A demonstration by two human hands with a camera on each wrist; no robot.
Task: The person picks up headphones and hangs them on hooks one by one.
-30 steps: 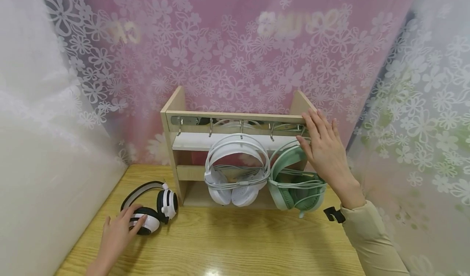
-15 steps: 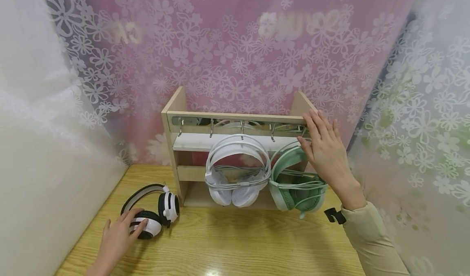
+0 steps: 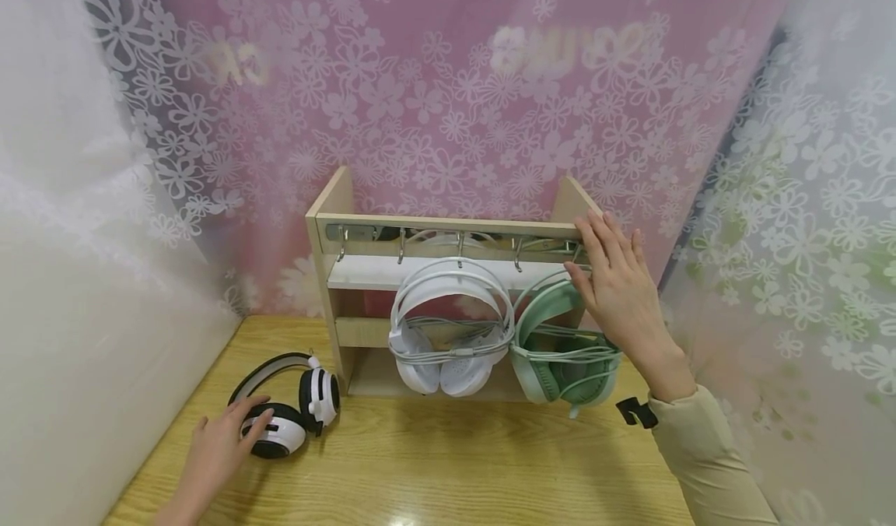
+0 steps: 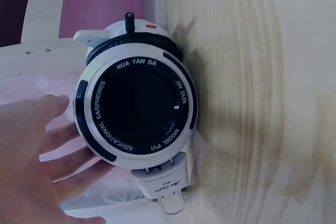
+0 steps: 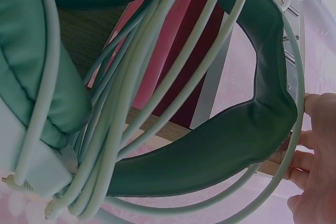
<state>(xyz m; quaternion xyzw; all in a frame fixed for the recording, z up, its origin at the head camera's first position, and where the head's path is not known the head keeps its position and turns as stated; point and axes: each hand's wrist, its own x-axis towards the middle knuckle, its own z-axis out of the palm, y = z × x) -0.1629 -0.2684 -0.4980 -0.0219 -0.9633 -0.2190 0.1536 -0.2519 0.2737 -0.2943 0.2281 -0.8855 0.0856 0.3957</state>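
Note:
Black-and-white headphones lie on the table left of a wooden rack. My left hand is at their nearer ear cup, fingers spread and loosely extended. In the left wrist view the fingers pass behind the lettered ear cup, and the thumb tip stands slightly apart from its rim. My right hand rests with straight fingers on the rack's right front corner. Green headphones hang just below it, partly covered; the right wrist view shows their padded headband beside the fingers.
White headphones with a bundled cable hang from the rack's middle hook. Several metal hooks line the front bar. A white shelf runs behind them. Floral curtains enclose the wooden table at the back and sides.
The black-and-white headphones have shifted slightly toward me, and the nearer ear cup has turned a little. My left hand has drawn slightly left. The right hand stays on the rack.

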